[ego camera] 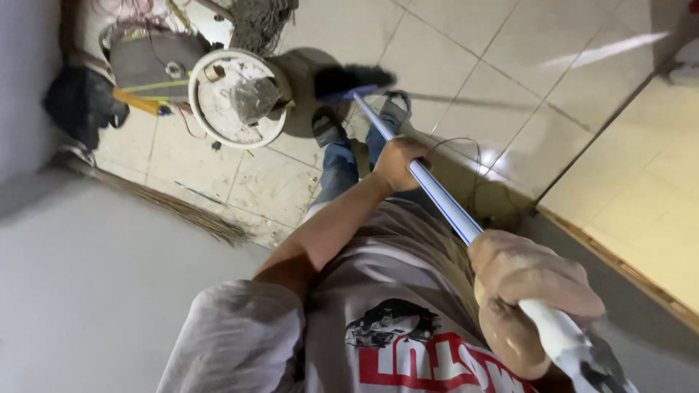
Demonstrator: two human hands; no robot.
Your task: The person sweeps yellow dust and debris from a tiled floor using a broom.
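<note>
Left hand point(399, 161) wrapped round mid broom handle point(444, 204); right hand point(528, 291) gripping handle's upper end. Black brush head point(354, 78) on tiled floor point(466, 44), just beyond shoes point(328, 125). White bucket point(237, 98) just left of brush, clutter behind. Grey wall point(87, 291) close on left; open tiles to right.

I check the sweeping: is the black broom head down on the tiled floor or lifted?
Down: the black broom head touches the tiled floor beside the shoes.
</note>
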